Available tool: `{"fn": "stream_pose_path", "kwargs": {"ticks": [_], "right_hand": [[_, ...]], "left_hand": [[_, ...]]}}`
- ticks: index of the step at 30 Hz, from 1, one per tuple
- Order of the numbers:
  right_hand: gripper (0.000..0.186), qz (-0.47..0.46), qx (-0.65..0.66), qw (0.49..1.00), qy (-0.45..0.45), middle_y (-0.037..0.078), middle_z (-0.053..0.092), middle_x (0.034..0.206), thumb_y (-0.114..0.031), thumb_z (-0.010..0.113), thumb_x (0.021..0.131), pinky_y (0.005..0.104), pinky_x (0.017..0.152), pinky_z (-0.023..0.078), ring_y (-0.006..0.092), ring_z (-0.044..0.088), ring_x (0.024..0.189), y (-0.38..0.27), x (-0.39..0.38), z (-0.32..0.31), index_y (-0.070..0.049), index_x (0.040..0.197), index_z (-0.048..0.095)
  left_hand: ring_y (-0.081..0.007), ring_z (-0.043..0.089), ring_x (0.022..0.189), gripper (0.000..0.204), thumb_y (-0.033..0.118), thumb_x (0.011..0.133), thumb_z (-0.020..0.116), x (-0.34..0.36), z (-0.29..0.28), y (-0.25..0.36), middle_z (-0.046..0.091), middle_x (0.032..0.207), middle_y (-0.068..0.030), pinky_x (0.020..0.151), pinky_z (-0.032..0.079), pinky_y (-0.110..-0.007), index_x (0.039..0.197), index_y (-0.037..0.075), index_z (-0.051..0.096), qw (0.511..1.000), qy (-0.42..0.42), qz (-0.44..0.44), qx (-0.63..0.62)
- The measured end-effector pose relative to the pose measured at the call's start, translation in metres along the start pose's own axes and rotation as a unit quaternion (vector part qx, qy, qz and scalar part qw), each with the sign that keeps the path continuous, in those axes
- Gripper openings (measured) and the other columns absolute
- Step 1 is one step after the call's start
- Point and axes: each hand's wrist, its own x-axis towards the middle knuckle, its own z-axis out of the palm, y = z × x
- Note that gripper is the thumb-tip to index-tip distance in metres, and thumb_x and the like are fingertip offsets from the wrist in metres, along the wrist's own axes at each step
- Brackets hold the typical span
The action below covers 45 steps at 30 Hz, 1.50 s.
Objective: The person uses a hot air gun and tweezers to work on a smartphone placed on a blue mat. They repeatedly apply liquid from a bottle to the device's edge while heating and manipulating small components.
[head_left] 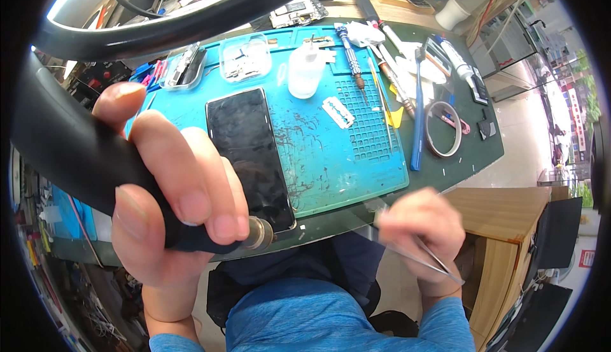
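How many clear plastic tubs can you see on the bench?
2: one tub near the blue mat's far-left corner; a second tub just right of it. Others may be hidden behind the black tube.

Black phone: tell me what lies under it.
The blue mat shows along the upper and right edges of the phone, which appears to lie on it. Anything directly beneath is covered by the phone itself; the left hand also hides part of its left edge.

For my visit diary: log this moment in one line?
left hand: grips black hose | right hand: holds tweezers | phone: face-up, dark | blade: on blue mat
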Motion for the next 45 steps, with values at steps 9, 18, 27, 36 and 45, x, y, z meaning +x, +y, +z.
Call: {"fn": "stream_pose_path", "kwargs": {"ticks": [9, 18, 27, 36, 45], "right_hand": [[0.042, -0.151, -0.487, 0.857, 0.076, 0.011, 0.077, 0.115, -0.006, 0.075, 0.083, 0.0383, 0.092, 0.057, 0.0268, 0.072, 0.104, 0.057, 0.08, -0.008, -0.001, 0.124, 0.078], [0.057, -0.07, -0.185, 0.98, 0.001, 0.016, 0.077, 0.129, -0.027, 0.092, 0.087, 0.0446, 0.107, 0.054, 0.0344, 0.072, 0.12, 0.056, 0.122, 0.04, -0.005, 0.136, 0.073], [0.048, -0.215, -0.229, 0.948, -0.043, 0.009, 0.071, 0.119, -0.003, 0.081, 0.079, 0.039, 0.086, 0.062, 0.028, 0.073, 0.107, 0.021, 0.023, 0.022, -0.008, 0.126, 0.079], [0.037, -0.248, -0.29, 0.924, -0.032, 0.009, 0.074, 0.121, -0.005, 0.088, 0.079, 0.037, 0.088, 0.064, 0.0278, 0.071, 0.114, 0.016, 0.022, 0.027, -0.008, 0.115, 0.079], [0.037, -0.248, -0.3, 0.921, -0.012, 0.007, 0.076, 0.124, -0.011, 0.086, 0.083, 0.0356, 0.091, 0.062, 0.0246, 0.074, 0.113, 0.02, 0.019, 0.028, -0.01, 0.119, 0.079]], "left_hand": [[-0.012, 0.052, 0.073, 0.055, 0.024, 0.116, 0.053, 0.001, -0.011, 0.005, 0.051, 0.092, -0.0036, 0.061, 0.055, -0.028, 0.16, -0.005, 0.038, 1.0, 0.008, 0.022, 0.002], [-0.0114, 0.053, 0.073, 0.056, 0.025, 0.117, 0.051, -0.002, -0.016, 0.01, 0.052, 0.093, -0.0033, 0.06, 0.055, -0.027, 0.162, -0.005, 0.038, 1.0, -0.008, 0.028, 0.008], [-0.0119, 0.055, 0.073, 0.059, 0.026, 0.115, 0.055, -0.003, -0.015, 0.012, 0.053, 0.093, -0.0028, 0.059, 0.056, -0.027, 0.163, -0.004, 0.036, 0.998, -0.042, 0.035, -0.028], [-0.0127, 0.056, 0.073, 0.059, 0.026, 0.116, 0.055, -0.004, -0.017, 0.014, 0.053, 0.093, -0.0033, 0.06, 0.057, -0.029, 0.163, -0.003, 0.035, 1.0, -0.02, 0.015, -0.011], [-0.0124, 0.057, 0.072, 0.059, 0.026, 0.115, 0.056, -0.004, -0.016, 0.015, 0.053, 0.093, -0.0033, 0.059, 0.058, -0.028, 0.162, -0.003, 0.036, 1.0, -0.016, 0.017, -0.006]]}}
